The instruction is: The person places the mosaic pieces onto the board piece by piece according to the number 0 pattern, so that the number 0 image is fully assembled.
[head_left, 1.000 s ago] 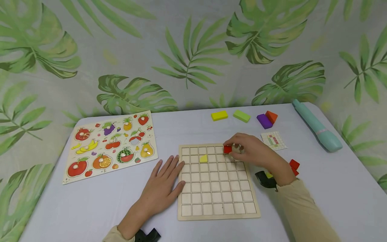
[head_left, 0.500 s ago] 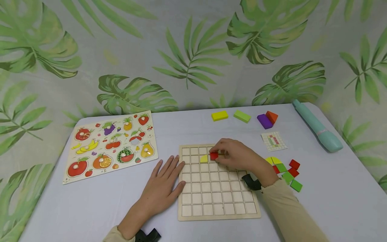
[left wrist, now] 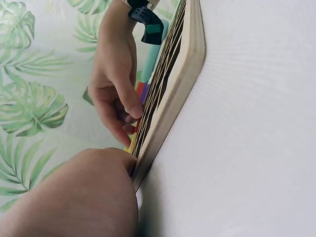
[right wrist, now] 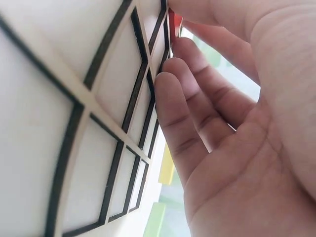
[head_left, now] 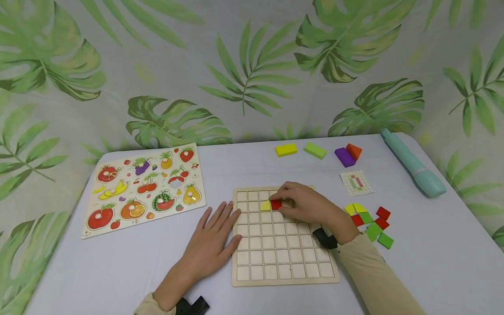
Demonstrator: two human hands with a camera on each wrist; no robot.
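Observation:
A wooden grid board (head_left: 285,281) lies in the middle of the white table. One yellow tile (head_left: 265,205) with a rounded corner sits in a cell of its second row. Directly right of it is a red square tile (head_left: 276,204), which my right hand (head_left: 305,203) pinches between thumb and fingertips at the board's surface. In the right wrist view the red tile (right wrist: 175,22) shows only partly behind the thumb. My left hand (head_left: 214,243) lies flat with fingers spread, its fingertips and thumb on the board's left edge.
Loose red, green and yellow tiles (head_left: 372,225) lie right of the board. A small pattern card (head_left: 356,183) is behind them. Farther back are yellow (head_left: 286,150), light green (head_left: 315,151), purple (head_left: 344,157) and orange (head_left: 354,152) blocks, plus a teal bottle-like object (head_left: 413,164). A fruit puzzle (head_left: 143,188) lies left.
My right hand has carried the red tile left and slightly nearer, from the top row to beside the yellow tile. My left hand has stayed in place.

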